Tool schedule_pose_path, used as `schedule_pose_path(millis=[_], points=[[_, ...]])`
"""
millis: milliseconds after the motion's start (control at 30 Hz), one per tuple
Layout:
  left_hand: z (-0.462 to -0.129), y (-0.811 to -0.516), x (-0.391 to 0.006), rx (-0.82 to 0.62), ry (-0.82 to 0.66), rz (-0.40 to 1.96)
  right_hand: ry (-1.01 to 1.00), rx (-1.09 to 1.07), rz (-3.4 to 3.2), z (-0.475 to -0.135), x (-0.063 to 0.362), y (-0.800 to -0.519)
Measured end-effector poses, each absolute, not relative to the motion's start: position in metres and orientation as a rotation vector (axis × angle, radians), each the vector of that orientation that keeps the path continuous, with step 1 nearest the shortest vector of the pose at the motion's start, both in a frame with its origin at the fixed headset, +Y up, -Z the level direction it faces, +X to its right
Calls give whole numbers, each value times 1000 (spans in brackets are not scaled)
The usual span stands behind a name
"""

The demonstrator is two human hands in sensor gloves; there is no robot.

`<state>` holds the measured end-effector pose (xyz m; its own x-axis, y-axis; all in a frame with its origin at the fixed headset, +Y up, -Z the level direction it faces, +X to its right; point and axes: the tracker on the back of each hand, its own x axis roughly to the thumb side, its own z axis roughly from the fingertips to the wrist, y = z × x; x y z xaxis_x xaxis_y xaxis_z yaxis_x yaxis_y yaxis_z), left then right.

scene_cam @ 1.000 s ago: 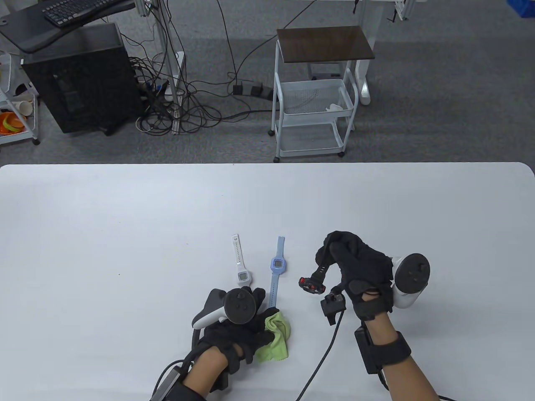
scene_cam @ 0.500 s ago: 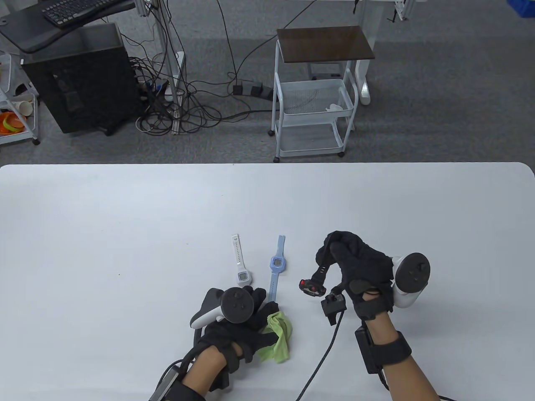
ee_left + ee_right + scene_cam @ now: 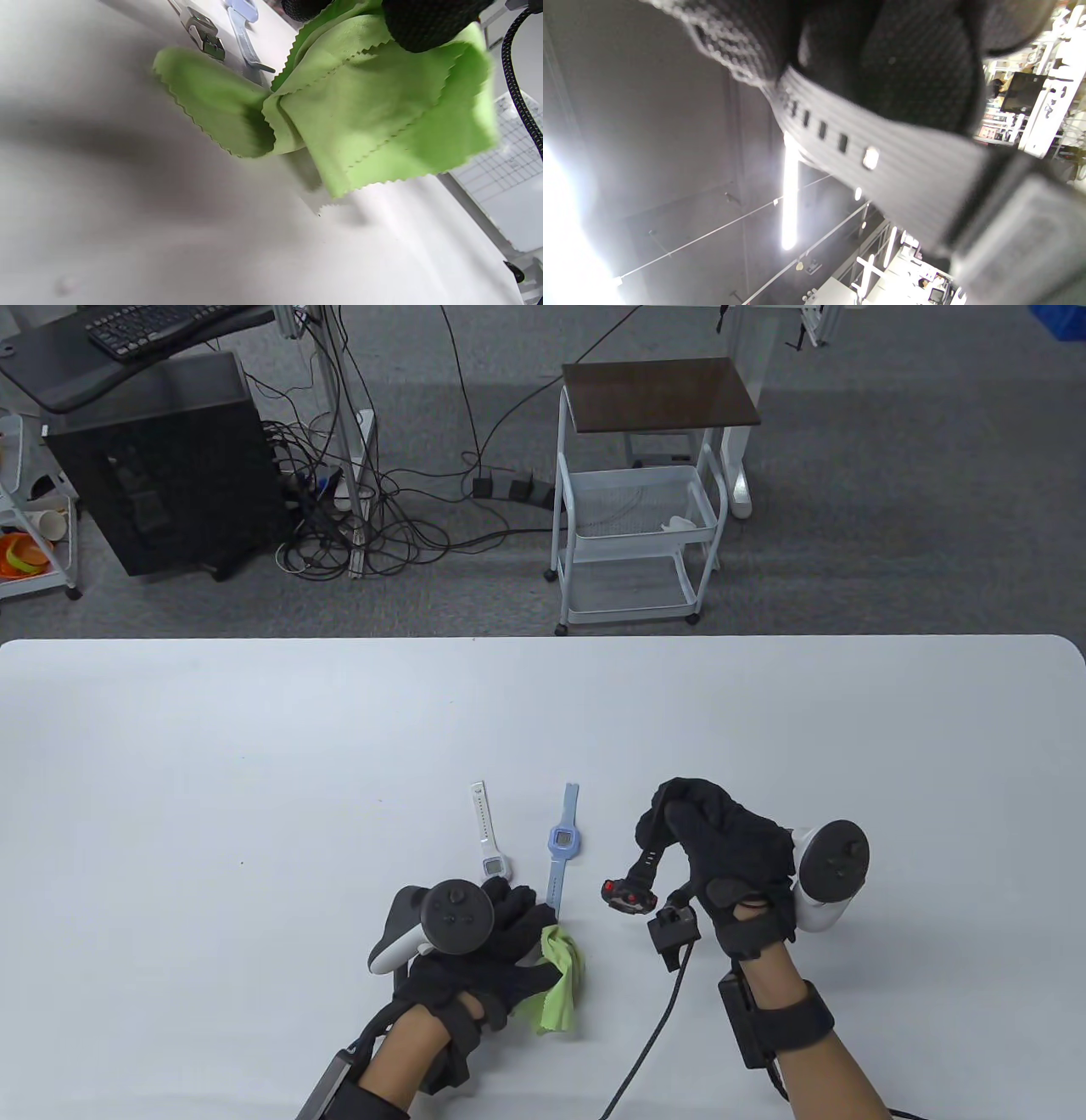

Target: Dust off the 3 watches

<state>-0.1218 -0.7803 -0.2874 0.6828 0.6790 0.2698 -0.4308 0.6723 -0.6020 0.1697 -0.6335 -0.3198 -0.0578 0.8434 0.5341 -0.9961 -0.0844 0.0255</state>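
Observation:
My right hand (image 3: 679, 823) holds a black watch (image 3: 635, 882) by its strap above the white table (image 3: 254, 772); the red-trimmed face hangs down to the left. The strap (image 3: 865, 169) fills the right wrist view under my curled fingers. My left hand (image 3: 509, 925) pinches a green cloth (image 3: 560, 976), which hangs to the table; in the left wrist view the green cloth (image 3: 360, 118) droops from my fingertips (image 3: 424, 21). A white watch (image 3: 488, 836) and a light blue watch (image 3: 562, 848) lie flat side by side just beyond my left hand.
A black cable (image 3: 662, 1027) runs from my right wrist to the table's front edge. Beyond the far edge stand a white wire cart (image 3: 636, 534) and a black computer case (image 3: 161, 475) on the floor.
My left hand has lifted and shifted slightly left with the cloth, which now hangs longer. My right hand with the black watch moved a little left and down.

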Motion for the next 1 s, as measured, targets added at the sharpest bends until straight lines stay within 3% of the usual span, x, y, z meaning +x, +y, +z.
schedule_pose_path(millis=[467,1000], points=[[-290,-774,-133,-638,-468,579,-397,498,1605,-319,166,-635],[-283,-761,-126,-327,-500,904,-356,588,1528,-305,148,-625]])
